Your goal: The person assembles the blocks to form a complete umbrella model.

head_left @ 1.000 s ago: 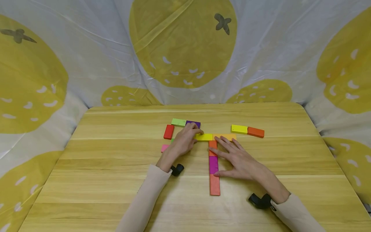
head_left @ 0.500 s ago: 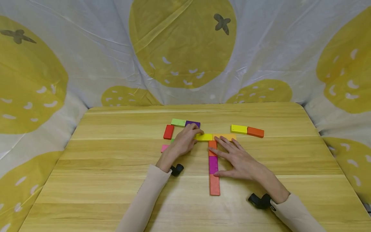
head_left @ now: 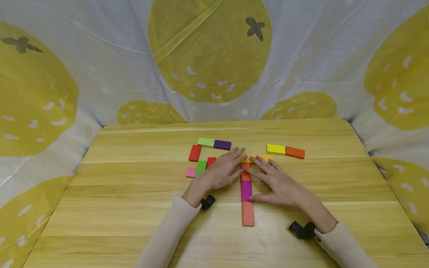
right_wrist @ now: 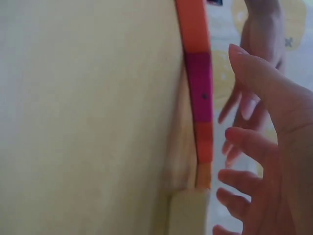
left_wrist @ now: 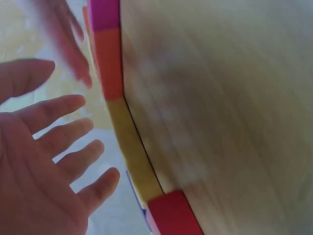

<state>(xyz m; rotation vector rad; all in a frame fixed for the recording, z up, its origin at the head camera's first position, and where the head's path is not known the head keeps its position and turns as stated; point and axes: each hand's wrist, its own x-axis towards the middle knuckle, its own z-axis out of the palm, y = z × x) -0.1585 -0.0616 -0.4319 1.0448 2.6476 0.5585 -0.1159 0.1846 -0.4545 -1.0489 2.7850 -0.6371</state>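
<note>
— Left hand [head_left: 223, 171] doing what?
— Letting go, fingers stretched out and apart, hiding part of the yellow block [left_wrist: 134, 152]
— And the right hand [head_left: 276, 186]?
— Letting go too, fingers spread wide, thumb by the pink-purple block [head_left: 246, 190]. Touching, or just above? Cannot tell
— Where to find the blocks under the hands?
— In a big T, mid-table. Down the stem, ends touching: red-orange block [head_left: 246, 176] far, pink-purple in the middle, rosy block [head_left: 248, 214] near. Across the top: yellow on the left, light orange block [head_left: 264, 158] on the right
— More blocks on the left?
— Yes: red block [head_left: 211, 161], green block [head_left: 201, 167] and pink block [head_left: 191, 172], side by side by the left hand. Farther back, a lone red block [head_left: 194, 153], then a light green block [head_left: 206, 142] and a dark purple block [head_left: 222, 144], end to end
— And far right?
— A bright yellow block [head_left: 276, 149] touching an orange block [head_left: 295, 153]
— Room to move?
— Lots of wooden table [head_left: 117, 186] left and right, a wide strip on the near side, a thinner strip before the far edge [head_left: 228, 122], then spotty cloth [head_left: 211, 56]
</note>
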